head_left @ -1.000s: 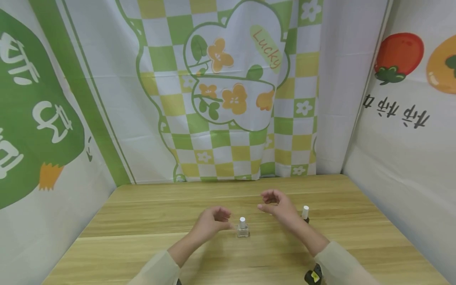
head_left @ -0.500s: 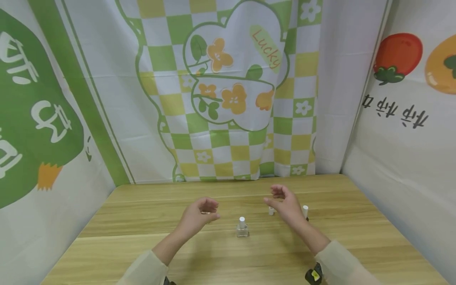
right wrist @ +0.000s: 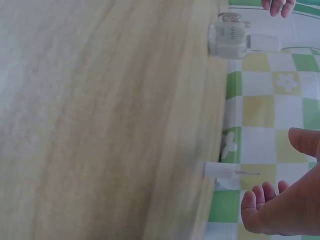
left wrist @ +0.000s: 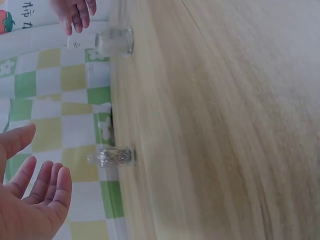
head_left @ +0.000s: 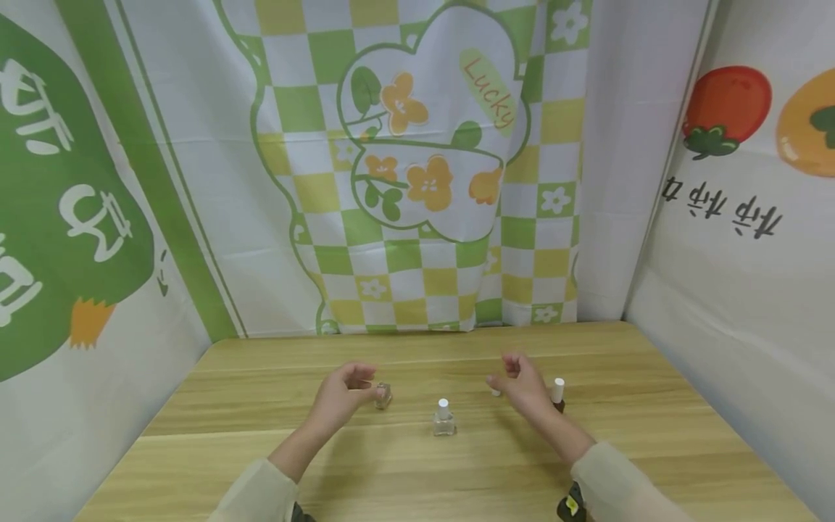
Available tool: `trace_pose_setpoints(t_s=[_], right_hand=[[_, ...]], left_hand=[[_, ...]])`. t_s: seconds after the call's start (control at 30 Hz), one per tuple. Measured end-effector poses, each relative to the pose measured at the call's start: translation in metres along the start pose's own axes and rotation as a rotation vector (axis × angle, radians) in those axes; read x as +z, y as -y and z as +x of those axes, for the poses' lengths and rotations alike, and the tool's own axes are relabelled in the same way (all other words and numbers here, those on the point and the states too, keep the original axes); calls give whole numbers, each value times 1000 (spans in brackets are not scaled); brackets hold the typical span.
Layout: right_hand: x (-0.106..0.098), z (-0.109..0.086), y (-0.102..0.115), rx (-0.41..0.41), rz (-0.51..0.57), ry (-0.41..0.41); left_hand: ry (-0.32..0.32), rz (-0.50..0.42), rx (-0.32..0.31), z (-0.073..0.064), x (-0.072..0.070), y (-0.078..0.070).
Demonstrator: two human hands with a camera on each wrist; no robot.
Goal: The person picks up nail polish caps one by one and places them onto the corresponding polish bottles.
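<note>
on the worktop point(head_left: 261, 449), just off the fingertips of the left hand point(head_left: 341, 397), stands a small uncapped glass bottle point(head_left: 383, 396). it is clear, upright, with a glittery or speckled look to its contents in the left wrist view point(left wrist: 111, 157); its neck is bare. it lies forward and to the inner side of the left hand, near but apart from it. the left hand is loosely open, fingers relaxed and slightly curved, holding nothing.

toward the centre stands a second clear bottle point(head_left: 443, 419), capped in white, upright, untouched, between the two hands and nearer the person than the uncapped one. its label cannot be read.

a small white cap with a thin brush stem point(right wrist: 225, 172) stands on the worktop just beside the right hand point(head_left: 522, 388), apart from the fingers. in the head view it shows only as a white spot at the hand's inner edge point(head_left: 496, 392). the right hand is open, fingers lightly curved, gripping nothing.

a dark bottle with a white cap point(head_left: 557, 394) stands upright just behind the right hand, partly hidden by it; contact cannot be determined.

both forearms wear pale sleeves point(head_left: 620, 486). a printed green-and-yellow checked cloth point(head_left: 424, 181) hangs behind the worktop.
</note>
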State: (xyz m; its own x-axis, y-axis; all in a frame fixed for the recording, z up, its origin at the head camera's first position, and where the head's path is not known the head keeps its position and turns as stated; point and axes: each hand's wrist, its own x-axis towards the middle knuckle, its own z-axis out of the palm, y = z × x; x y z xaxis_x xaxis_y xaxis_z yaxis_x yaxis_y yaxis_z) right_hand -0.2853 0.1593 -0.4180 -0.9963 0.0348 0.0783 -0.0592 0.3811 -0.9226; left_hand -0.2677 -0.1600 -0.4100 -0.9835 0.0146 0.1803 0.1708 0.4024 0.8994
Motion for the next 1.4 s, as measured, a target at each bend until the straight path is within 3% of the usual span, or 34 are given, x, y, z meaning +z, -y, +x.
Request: trace_pose_setpoints(t_s=[0.47, 0.87, 1.4], right_hand=[[9, 11, -19, 55, -61, -2], [11, 17, -22, 109, -130, -15], [11, 21, -25, 86, -239, -23]], left_hand=[[-24, -13, -50, 11, 9, 20], [20, 32, -85, 15, 18, 29], [31, 100, -136, 16, 29, 27]])
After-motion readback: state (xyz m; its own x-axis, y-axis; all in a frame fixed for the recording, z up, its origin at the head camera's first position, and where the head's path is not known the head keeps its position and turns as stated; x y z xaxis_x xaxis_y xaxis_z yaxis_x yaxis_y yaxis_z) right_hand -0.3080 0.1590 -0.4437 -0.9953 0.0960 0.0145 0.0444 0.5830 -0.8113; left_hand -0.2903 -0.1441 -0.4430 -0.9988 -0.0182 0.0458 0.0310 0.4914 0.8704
